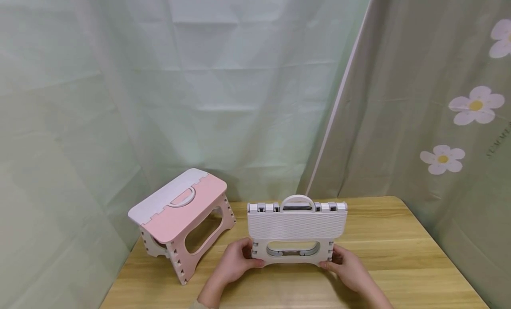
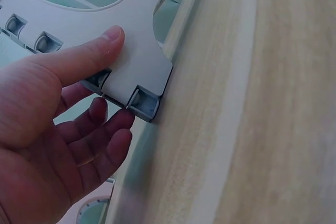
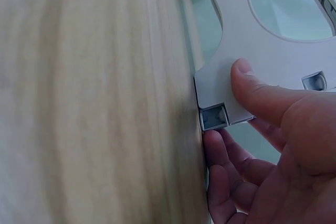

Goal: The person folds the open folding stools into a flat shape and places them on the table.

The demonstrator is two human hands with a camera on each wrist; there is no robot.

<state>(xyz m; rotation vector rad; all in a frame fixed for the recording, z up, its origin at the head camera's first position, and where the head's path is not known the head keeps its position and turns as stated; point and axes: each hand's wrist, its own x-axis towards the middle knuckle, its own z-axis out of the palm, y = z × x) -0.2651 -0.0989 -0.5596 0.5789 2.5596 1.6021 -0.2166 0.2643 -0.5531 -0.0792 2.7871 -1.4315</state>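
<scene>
A white and grey folding stool [image 1: 297, 227], folded flat, stands upright on the wooden table with its arched handle on top. My left hand [image 1: 236, 261] grips its lower left corner, thumb on the front face and fingers curled at the side edge. At the lower right corner my right hand [image 1: 348, 268] holds it the same way. The left wrist view shows the left thumb on the white leg panel [image 2: 137, 40] above the fingers. In the right wrist view the right thumb presses the panel [image 3: 220, 90] beside a grey hinge slot.
A pink and white folding stool [image 1: 190, 211] stands unfolded at the left of the wooden table [image 1: 403, 251]. Pale green curtains [image 1: 239, 87] hang behind the table, and a darker curtain with white flowers [image 1: 475, 105] hangs at the right.
</scene>
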